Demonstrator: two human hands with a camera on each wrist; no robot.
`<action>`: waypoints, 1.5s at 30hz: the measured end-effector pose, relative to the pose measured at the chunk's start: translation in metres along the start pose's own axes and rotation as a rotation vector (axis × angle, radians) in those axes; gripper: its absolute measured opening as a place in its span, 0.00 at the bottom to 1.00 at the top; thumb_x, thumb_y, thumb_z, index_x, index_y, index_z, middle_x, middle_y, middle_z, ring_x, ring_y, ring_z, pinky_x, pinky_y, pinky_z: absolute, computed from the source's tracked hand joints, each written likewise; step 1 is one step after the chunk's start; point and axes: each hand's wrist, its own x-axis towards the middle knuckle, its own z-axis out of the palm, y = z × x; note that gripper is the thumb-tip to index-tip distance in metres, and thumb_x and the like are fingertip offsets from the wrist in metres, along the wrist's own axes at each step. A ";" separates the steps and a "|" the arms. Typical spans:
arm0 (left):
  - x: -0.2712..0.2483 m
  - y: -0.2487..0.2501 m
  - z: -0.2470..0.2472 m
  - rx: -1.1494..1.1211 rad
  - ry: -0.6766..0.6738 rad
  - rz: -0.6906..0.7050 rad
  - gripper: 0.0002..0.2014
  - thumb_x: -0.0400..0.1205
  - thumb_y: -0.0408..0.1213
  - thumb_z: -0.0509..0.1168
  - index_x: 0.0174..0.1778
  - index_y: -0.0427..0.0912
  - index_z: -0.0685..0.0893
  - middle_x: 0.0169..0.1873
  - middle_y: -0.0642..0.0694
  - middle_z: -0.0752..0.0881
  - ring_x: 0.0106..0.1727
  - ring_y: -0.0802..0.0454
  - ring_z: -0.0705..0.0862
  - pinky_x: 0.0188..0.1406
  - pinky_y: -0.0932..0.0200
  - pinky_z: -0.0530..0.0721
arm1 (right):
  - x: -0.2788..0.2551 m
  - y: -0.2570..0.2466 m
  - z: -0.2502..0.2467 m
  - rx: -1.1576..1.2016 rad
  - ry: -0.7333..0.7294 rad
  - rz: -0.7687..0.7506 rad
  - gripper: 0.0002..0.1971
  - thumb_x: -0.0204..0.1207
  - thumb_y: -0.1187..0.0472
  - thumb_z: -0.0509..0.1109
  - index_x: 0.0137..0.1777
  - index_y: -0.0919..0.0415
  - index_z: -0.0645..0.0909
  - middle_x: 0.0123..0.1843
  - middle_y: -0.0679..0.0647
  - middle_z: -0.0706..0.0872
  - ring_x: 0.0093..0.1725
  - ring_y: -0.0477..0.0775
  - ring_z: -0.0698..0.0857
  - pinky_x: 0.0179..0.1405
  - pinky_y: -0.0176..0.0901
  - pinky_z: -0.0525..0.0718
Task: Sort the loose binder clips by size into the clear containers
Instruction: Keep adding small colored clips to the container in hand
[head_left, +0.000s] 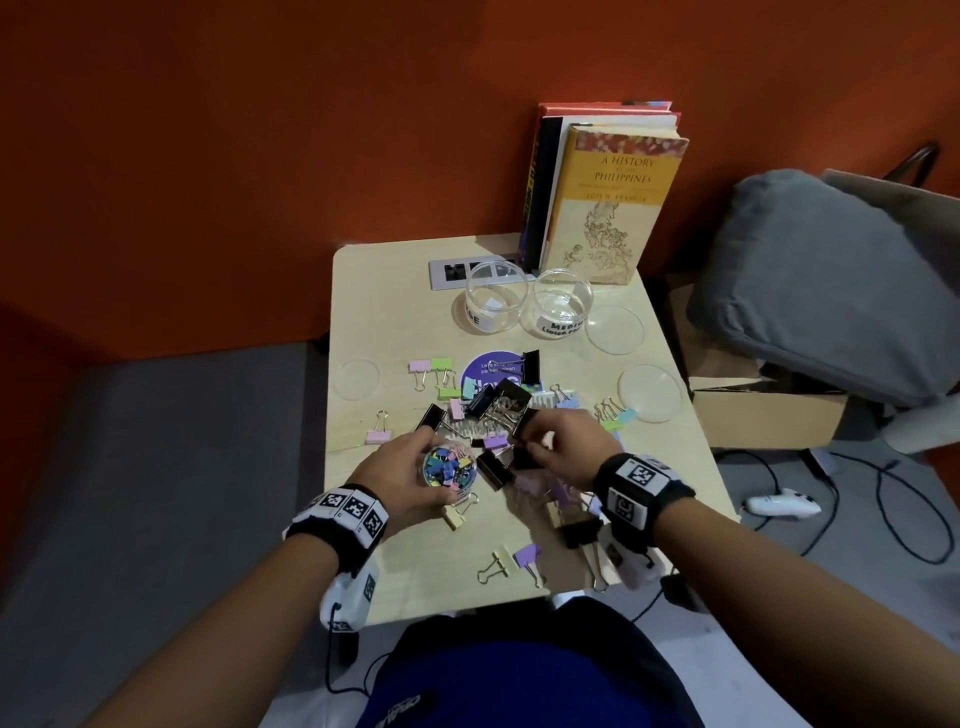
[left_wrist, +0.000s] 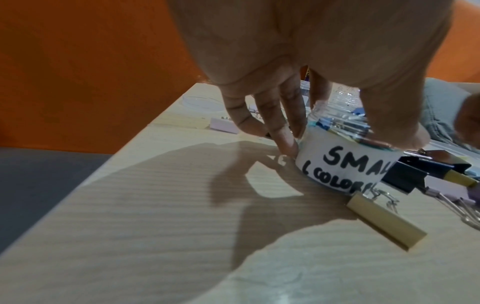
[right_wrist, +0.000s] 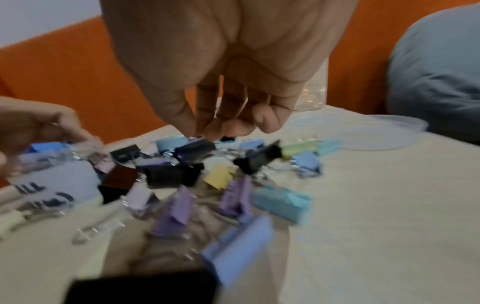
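Observation:
My left hand (head_left: 415, 467) grips a small clear container (head_left: 450, 466) filled with small coloured clips; its white label (left_wrist: 337, 164) reads "SMALL". The thumb and fingers (left_wrist: 283, 131) wrap its sides as it stands on the table. My right hand (head_left: 540, 441) hovers just right of it over the pile of loose binder clips (head_left: 498, 405). Its fingertips (right_wrist: 223, 125) are bunched together, and a small dark clip (right_wrist: 229, 138) shows just under them in the blurred right wrist view. Two empty clear containers stand at the back, one labelled large (head_left: 493, 301), one medium (head_left: 562, 304).
Black and pastel clips lie scattered across the light wooden table (head_left: 363, 312), some near its front edge (head_left: 524, 561). Clear lids lie at the left (head_left: 356, 379) and right (head_left: 649, 393). Books (head_left: 608, 202) stand at the back. A grey cushion (head_left: 821, 280) and a cardboard box (head_left: 769, 410) sit to the right.

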 end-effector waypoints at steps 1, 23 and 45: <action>0.000 0.000 0.000 0.003 0.001 -0.002 0.28 0.65 0.58 0.81 0.53 0.62 0.73 0.52 0.63 0.82 0.51 0.57 0.84 0.50 0.54 0.85 | -0.006 0.012 -0.003 -0.034 0.005 0.064 0.02 0.76 0.57 0.70 0.46 0.52 0.84 0.43 0.46 0.86 0.45 0.50 0.84 0.43 0.41 0.80; 0.005 0.014 0.000 0.000 -0.013 -0.007 0.27 0.67 0.52 0.83 0.53 0.52 0.75 0.52 0.59 0.86 0.44 0.65 0.84 0.38 0.64 0.80 | -0.070 0.068 -0.002 -0.081 -0.158 0.381 0.30 0.56 0.25 0.76 0.37 0.50 0.73 0.37 0.48 0.82 0.38 0.49 0.81 0.34 0.44 0.80; -0.002 0.003 -0.009 0.146 0.013 -0.003 0.35 0.64 0.64 0.79 0.63 0.55 0.77 0.52 0.65 0.81 0.44 0.58 0.80 0.46 0.57 0.83 | -0.012 0.026 0.006 -0.225 -0.019 0.149 0.25 0.77 0.47 0.64 0.75 0.47 0.68 0.63 0.52 0.82 0.58 0.58 0.84 0.46 0.48 0.82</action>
